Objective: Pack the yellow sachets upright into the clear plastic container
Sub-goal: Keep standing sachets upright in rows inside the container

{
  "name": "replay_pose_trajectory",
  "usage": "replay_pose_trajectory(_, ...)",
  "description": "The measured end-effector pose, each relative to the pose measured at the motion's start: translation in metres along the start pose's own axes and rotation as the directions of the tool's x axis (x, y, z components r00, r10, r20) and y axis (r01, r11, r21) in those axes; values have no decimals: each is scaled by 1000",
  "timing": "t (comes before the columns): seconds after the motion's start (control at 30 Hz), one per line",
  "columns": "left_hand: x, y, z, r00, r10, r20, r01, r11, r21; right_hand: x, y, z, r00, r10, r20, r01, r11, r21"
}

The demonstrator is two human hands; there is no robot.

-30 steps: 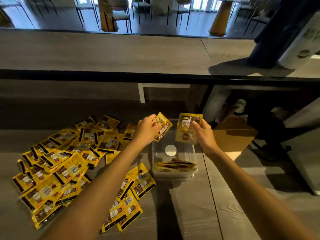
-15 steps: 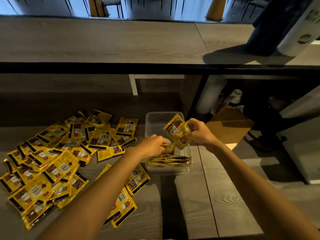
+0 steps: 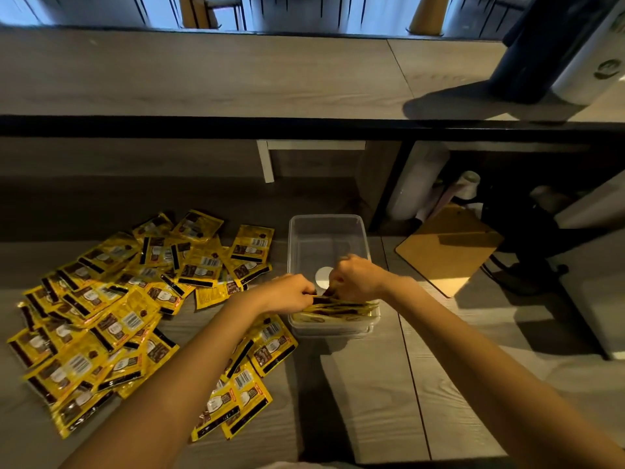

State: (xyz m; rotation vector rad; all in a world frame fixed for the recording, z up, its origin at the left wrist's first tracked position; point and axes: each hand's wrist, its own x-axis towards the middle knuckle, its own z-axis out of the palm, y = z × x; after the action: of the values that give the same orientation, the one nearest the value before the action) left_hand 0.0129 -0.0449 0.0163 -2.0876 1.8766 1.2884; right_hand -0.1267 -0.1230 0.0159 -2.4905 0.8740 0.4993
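One clear container (image 3: 326, 231), one clipboard (image 3: 446, 255), left hand (image 3: 291, 294) plus right hand (image 3: 355, 279), dozens of loose sachets (image 3: 128, 319), several packed sachets (image 3: 338, 309).

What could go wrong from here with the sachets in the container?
1. The packed sachets fill only the near end of the clear container. With the far part bare, they may tip flat once the left hand and right hand let go.
2. The left forearm passes over loose sachets beside the container and could sweep them out of place.
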Motion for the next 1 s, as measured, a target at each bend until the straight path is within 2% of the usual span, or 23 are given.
replay_pose_trajectory(0.07,-3,0,0,1000,0,-11,0,1000,-6,-2,2,-2,983,61,175,-78,993,93)
replay_pose_trajectory(0.13,-4,0,2,1000,3,1,-3,999,35,-7,3,-2,958,80,276,-129,978,165)
replay_pose_trajectory(0.27,-1,-1,4,994,50,93,-67,981,185,-12,4,0,966,86,244,-139,967,211)
replay_pose_trajectory(0.4,5,3,9,986,38,163,-85,953,292,-17,8,1,982,88,167,-121,972,200)
replay_pose_trajectory(0.5,7,1,14,992,59,112,-89,954,287,-20,10,9,979,96,180,-124,980,155)
replay_pose_trajectory(0.57,8,-1,17,995,70,77,-89,953,290,-23,11,13,977,120,179,-153,971,186)
replay_pose_trajectory(0.7,5,-1,20,994,76,75,-97,939,329,-30,9,16,981,110,157,-139,972,189)
replay_pose_trajectory(0.93,0,-3,16,998,51,28,-55,987,151,-31,7,17,993,98,62,-111,963,246)
replay_pose_trajectory(1.0,-8,-2,7,998,60,9,-59,995,-76,-31,4,12,994,105,8,-104,963,249)
